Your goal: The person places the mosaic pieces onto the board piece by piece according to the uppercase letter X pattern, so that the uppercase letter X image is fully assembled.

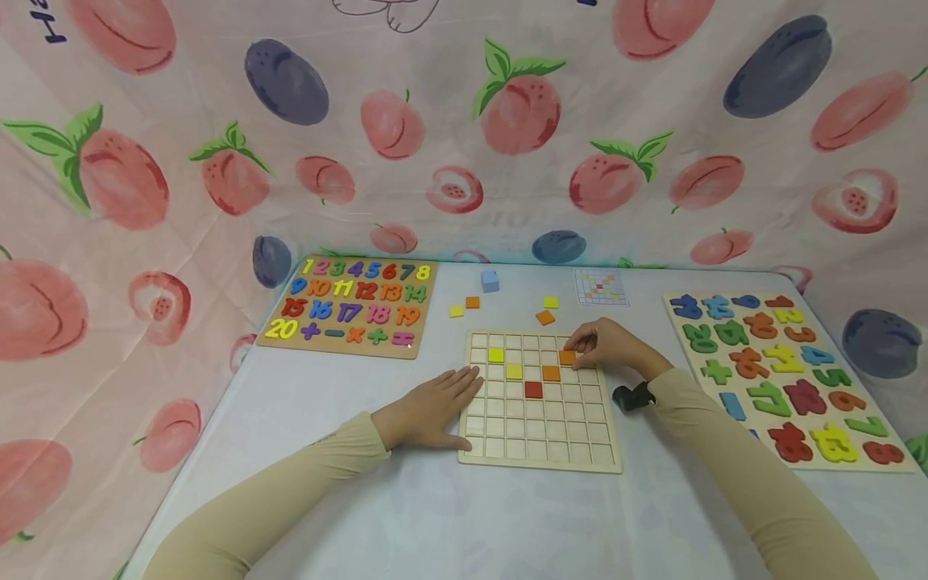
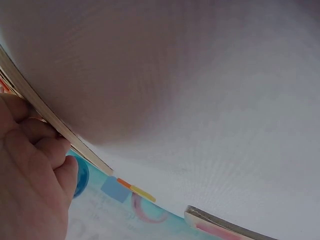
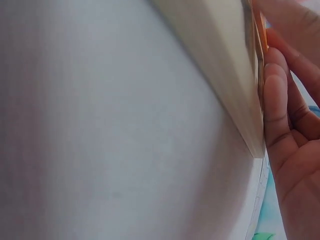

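A wooden grid board [image 1: 540, 466] lies on the table. My left hand [image 1: 428, 409] rests along its left edge, fingers spread and thumb near the lower corner; the left wrist view shows its fingertips [image 2: 57, 145] at the rim. At the upper right of the grid, my right hand [image 1: 612, 346] pinches an orange tile [image 1: 566, 356] between thumb and fingers; the orange tile [image 3: 260, 27] shows partly behind them. Other cells hold two yellow tiles, the upper one [image 1: 496, 355] left of the lower one [image 1: 514, 371], a red tile [image 1: 533, 390] and another orange tile [image 1: 551, 373].
Beyond the board lie loose yellow tiles [image 1: 551, 302] and orange tiles [image 1: 473, 302], a blue cube [image 1: 490, 280] and a printed grid card [image 1: 601, 287]. Number puzzle boards stand at left [image 1: 341, 341] and right [image 1: 732, 366]. A black object [image 1: 632, 397] is at my right wrist.
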`<action>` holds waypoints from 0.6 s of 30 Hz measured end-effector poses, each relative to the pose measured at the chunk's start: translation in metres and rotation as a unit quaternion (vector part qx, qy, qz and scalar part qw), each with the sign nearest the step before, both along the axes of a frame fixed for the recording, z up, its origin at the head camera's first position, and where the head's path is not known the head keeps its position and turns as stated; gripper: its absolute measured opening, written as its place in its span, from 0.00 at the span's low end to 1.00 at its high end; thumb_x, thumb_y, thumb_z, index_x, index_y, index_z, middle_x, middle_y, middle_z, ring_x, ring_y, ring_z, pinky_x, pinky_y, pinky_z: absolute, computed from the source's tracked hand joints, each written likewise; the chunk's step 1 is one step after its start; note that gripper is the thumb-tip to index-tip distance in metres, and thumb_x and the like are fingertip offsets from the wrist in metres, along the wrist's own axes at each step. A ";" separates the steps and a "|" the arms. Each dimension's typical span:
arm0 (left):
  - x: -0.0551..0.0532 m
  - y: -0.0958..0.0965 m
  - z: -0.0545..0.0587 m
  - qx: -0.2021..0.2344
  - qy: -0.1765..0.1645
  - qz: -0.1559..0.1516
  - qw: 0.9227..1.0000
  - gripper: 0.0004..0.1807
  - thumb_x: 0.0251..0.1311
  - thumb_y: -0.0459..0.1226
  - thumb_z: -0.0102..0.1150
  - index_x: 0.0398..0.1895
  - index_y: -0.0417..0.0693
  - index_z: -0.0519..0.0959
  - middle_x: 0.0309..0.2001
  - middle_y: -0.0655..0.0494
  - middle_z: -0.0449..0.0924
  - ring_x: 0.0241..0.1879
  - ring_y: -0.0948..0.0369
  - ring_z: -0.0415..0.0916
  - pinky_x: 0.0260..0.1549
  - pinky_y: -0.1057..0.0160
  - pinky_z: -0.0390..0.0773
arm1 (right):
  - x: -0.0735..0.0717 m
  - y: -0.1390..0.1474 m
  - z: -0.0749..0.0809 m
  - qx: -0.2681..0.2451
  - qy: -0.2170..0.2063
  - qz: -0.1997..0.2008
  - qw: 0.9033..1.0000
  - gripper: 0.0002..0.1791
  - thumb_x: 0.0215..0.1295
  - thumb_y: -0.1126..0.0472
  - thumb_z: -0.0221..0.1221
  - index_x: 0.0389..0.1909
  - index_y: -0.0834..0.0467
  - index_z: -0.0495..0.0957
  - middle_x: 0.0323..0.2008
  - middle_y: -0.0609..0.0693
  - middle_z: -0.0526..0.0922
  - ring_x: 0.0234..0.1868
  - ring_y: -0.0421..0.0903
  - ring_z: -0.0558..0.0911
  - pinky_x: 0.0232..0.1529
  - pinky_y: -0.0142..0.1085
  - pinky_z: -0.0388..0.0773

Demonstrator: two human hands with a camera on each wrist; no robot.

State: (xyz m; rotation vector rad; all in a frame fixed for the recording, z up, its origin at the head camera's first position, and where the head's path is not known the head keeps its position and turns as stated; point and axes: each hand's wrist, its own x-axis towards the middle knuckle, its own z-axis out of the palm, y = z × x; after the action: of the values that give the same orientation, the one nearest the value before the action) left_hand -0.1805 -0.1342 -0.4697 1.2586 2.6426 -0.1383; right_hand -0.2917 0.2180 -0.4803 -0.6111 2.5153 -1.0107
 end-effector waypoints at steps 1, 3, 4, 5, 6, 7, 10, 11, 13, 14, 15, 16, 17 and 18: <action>0.000 0.000 0.001 -0.001 -0.001 0.000 1.000 0.54 0.56 0.69 0.42 0.74 0.41 0.45 0.75 0.46 0.42 0.75 0.53 0.40 0.73 0.57 0.48 | 0.000 0.000 0.000 -0.001 0.000 0.004 1.000 0.16 0.45 0.60 0.72 0.37 0.60 0.85 0.30 0.49 0.83 0.28 0.39 0.75 0.30 0.28 0.75; 0.000 0.000 0.001 -0.002 -0.001 0.001 1.000 0.54 0.57 0.69 0.42 0.74 0.41 0.45 0.75 0.46 0.42 0.75 0.53 0.40 0.73 0.57 0.48 | 0.000 0.001 0.001 0.001 -0.005 0.010 1.000 0.17 0.46 0.58 0.72 0.38 0.60 0.84 0.30 0.49 0.83 0.29 0.39 0.76 0.31 0.28 0.75; 0.000 0.000 0.001 -0.003 -0.003 0.001 1.000 0.54 0.57 0.69 0.42 0.74 0.41 0.45 0.75 0.46 0.42 0.75 0.53 0.40 0.73 0.57 0.48 | -0.001 0.001 0.002 0.003 -0.010 0.011 1.000 0.18 0.46 0.58 0.72 0.39 0.59 0.84 0.30 0.49 0.83 0.30 0.40 0.76 0.32 0.28 0.76; 0.000 0.000 0.002 -0.004 -0.004 0.002 1.000 0.54 0.57 0.69 0.42 0.74 0.41 0.45 0.76 0.46 0.42 0.75 0.53 0.40 0.73 0.57 0.48 | -0.002 0.002 0.002 0.004 -0.015 0.015 1.000 0.19 0.46 0.56 0.72 0.39 0.59 0.84 0.31 0.48 0.83 0.30 0.40 0.77 0.33 0.28 0.76; 0.000 0.000 0.002 -0.005 -0.005 0.002 1.000 0.54 0.57 0.68 0.42 0.74 0.41 0.44 0.76 0.46 0.41 0.75 0.53 0.39 0.73 0.57 0.47 | -0.003 0.003 0.003 0.004 -0.021 0.018 1.000 0.19 0.45 0.56 0.72 0.40 0.59 0.84 0.31 0.48 0.84 0.31 0.40 0.77 0.34 0.28 0.77; 0.000 0.000 0.002 -0.005 -0.006 0.003 1.000 0.54 0.57 0.68 0.42 0.74 0.40 0.44 0.76 0.46 0.41 0.75 0.53 0.39 0.73 0.57 0.47 | -0.003 0.004 0.004 0.001 -0.028 0.023 0.999 0.20 0.45 0.55 0.72 0.41 0.59 0.84 0.32 0.48 0.84 0.32 0.41 0.78 0.34 0.28 0.77; 0.000 0.000 0.002 -0.007 -0.005 0.003 1.000 0.54 0.57 0.69 0.42 0.74 0.41 0.44 0.76 0.46 0.41 0.75 0.53 0.39 0.73 0.57 0.47 | -0.005 0.007 0.006 -0.014 -0.050 0.033 0.998 0.22 0.45 0.56 0.72 0.43 0.60 0.83 0.34 0.50 0.85 0.33 0.40 0.80 0.36 0.27 0.79; 0.000 0.000 0.002 -0.007 -0.005 0.003 1.000 0.54 0.57 0.69 0.42 0.74 0.41 0.44 0.76 0.46 0.41 0.75 0.53 0.40 0.73 0.57 0.47 | -0.006 0.008 0.007 -0.024 -0.054 0.040 0.997 0.23 0.46 0.56 0.72 0.44 0.61 0.83 0.35 0.52 0.86 0.33 0.40 0.81 0.37 0.27 0.79; 0.000 0.000 0.002 -0.008 -0.004 0.003 1.000 0.54 0.57 0.69 0.42 0.74 0.40 0.44 0.76 0.46 0.41 0.75 0.53 0.39 0.73 0.57 0.47 | -0.006 0.010 0.010 -0.040 -0.066 0.046 0.996 0.23 0.47 0.59 0.71 0.45 0.63 0.82 0.37 0.55 0.86 0.34 0.39 0.81 0.38 0.27 0.80; 0.000 0.000 0.002 -0.008 -0.005 0.003 1.000 0.54 0.57 0.69 0.42 0.74 0.40 0.44 0.76 0.46 0.41 0.75 0.53 0.39 0.73 0.57 0.47 | -0.007 0.010 0.011 -0.046 -0.070 0.050 0.995 0.23 0.47 0.59 0.71 0.45 0.64 0.82 0.38 0.56 0.86 0.35 0.38 0.82 0.38 0.27 0.80; 0.000 0.000 0.002 -0.008 -0.005 0.003 1.000 0.54 0.57 0.69 0.42 0.74 0.40 0.44 0.76 0.46 0.41 0.75 0.53 0.39 0.73 0.57 0.47 | -0.007 0.011 0.012 -0.051 -0.074 0.055 0.994 0.23 0.48 0.60 0.71 0.46 0.65 0.81 0.39 0.58 0.86 0.35 0.38 0.82 0.38 0.27 0.80; 0.000 0.000 0.002 -0.007 -0.006 0.003 1.000 0.54 0.57 0.69 0.42 0.74 0.40 0.44 0.76 0.46 0.41 0.75 0.53 0.39 0.73 0.57 0.47 | -0.008 0.011 0.013 -0.053 -0.078 0.057 0.994 0.23 0.48 0.60 0.70 0.46 0.65 0.81 0.40 0.59 0.85 0.36 0.38 0.82 0.39 0.27 0.80; 0.000 0.000 0.002 -0.006 -0.007 0.003 1.000 0.54 0.57 0.68 0.42 0.74 0.40 0.44 0.76 0.46 0.41 0.75 0.53 0.39 0.73 0.57 0.47 | -0.008 0.012 0.014 -0.055 -0.080 0.060 0.993 0.23 0.49 0.60 0.70 0.46 0.66 0.81 0.41 0.60 0.85 0.36 0.38 0.83 0.39 0.27 0.80; 0.000 0.000 0.002 -0.006 -0.007 0.003 1.000 0.54 0.57 0.68 0.42 0.74 0.40 0.44 0.76 0.46 0.41 0.75 0.53 0.39 0.73 0.57 0.47 | -0.009 0.012 0.015 -0.055 -0.082 0.061 0.993 0.23 0.49 0.61 0.70 0.47 0.66 0.80 0.42 0.60 0.85 0.37 0.38 0.83 0.40 0.27 0.80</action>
State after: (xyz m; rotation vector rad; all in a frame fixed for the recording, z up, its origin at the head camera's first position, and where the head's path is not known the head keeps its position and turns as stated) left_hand -0.1808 -0.1337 -0.4677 1.2422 2.6300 -0.1448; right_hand -0.3009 0.2299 -0.4650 -0.6755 2.2633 -1.1122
